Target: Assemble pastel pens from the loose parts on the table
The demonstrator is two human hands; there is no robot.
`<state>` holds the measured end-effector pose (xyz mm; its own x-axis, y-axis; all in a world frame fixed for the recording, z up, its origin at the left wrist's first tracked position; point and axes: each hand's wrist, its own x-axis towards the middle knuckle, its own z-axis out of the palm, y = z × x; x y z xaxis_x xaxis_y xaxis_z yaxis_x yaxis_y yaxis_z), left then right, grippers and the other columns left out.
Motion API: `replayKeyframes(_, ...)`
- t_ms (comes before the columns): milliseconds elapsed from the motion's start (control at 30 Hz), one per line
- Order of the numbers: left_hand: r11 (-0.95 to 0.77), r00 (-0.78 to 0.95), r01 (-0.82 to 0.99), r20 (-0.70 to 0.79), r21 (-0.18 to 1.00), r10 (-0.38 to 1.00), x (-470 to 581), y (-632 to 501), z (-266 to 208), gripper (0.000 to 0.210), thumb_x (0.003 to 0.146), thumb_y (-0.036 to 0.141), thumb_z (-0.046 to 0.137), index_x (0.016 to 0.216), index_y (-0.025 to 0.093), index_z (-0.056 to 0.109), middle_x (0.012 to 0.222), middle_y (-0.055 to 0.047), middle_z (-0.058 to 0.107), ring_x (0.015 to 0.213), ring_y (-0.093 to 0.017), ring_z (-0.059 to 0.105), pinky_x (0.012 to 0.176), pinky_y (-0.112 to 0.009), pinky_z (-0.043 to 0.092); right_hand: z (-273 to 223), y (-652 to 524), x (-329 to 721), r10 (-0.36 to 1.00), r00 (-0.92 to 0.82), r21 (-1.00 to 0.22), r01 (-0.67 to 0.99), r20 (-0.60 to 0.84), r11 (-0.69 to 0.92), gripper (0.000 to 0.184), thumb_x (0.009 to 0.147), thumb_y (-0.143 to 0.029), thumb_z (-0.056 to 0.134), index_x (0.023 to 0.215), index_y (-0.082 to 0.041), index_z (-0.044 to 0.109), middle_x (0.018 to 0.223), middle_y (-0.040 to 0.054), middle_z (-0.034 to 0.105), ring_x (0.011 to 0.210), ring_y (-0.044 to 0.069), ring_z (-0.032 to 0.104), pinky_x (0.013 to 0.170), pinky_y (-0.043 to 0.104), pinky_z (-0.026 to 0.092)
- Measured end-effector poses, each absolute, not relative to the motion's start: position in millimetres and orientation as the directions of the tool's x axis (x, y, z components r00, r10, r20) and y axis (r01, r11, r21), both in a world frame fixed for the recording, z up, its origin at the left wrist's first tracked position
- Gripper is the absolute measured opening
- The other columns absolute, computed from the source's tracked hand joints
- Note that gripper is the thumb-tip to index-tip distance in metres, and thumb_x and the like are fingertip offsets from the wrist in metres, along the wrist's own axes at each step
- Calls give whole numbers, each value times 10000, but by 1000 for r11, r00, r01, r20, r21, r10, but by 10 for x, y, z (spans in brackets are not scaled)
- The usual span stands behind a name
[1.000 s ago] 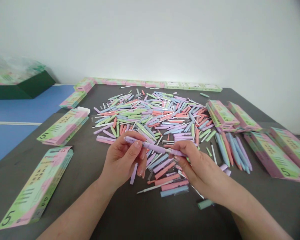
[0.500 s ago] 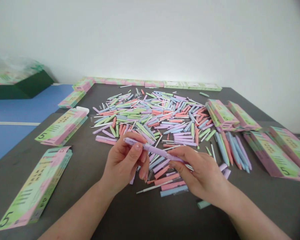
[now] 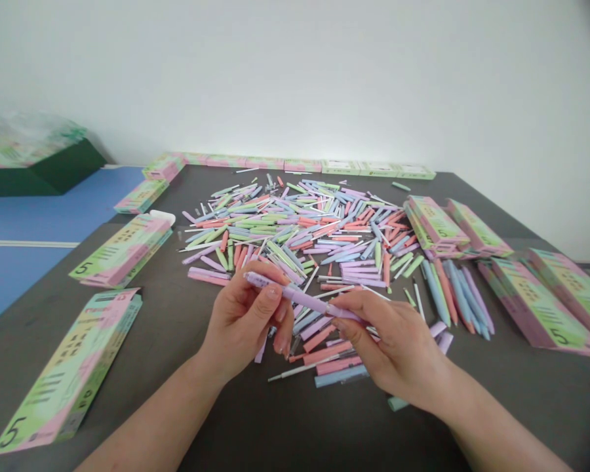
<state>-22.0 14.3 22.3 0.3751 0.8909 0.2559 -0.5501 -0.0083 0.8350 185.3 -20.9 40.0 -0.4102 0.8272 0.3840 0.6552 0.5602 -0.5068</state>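
A light purple pen is held between my two hands above the dark table, tilted down toward the right. My left hand pinches its upper left end between thumb and fingers. At the lower right end, the thumb and fingers of my right hand close round the pen's purple tip section. Below and behind the hands lies a loose heap of pen parts in purple, green, blue and coral. A white refill rests just under the pen, beside a blue barrel.
Several whole-looking pens lie in a row to the right. Printed boxes stand farther right, with more boxes on the left and along the back edge. A dark green bin sits on the blue table at far left.
Both hands stay almost in place on the purple pen. My right hand's fingers have shifted very slightly at the tip section; the things on the table lie as before.
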Motion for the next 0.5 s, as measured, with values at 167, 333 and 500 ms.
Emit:
replayKeyframes(167,-35,355,-511,248,859,901,-247,165,225,73,917,268,594,961,211,600,641,53,554,402,-74,576,370,-160,465,392,-185,1887,823,-402,-497,659,401,564,128,945,-204,514,1059,-188,571,765,7,690,610,141,634,547,251,411)
replayKeyframes(333,-112,309,-463,278,879,910,-300,250,203,129,827,270,716,912,182,677,611,32,600,431,-89,588,400,-184,489,402,-111,1985,773,-399,-488,608,493,626,194,908,-160,593,1098,-194,621,922,31,754,726,137,691,641,239,482)
replayKeyframes(500,-128,284,-368,242,921,928,-347,278,220,133,748,224,783,854,176,718,656,14,650,480,-114,629,456,-227,550,465,-53,2060,745,-392,-529,530,540,663,225,884,-111,626,1093,-189,660,1026,63,750,870,150,700,752,245,526)
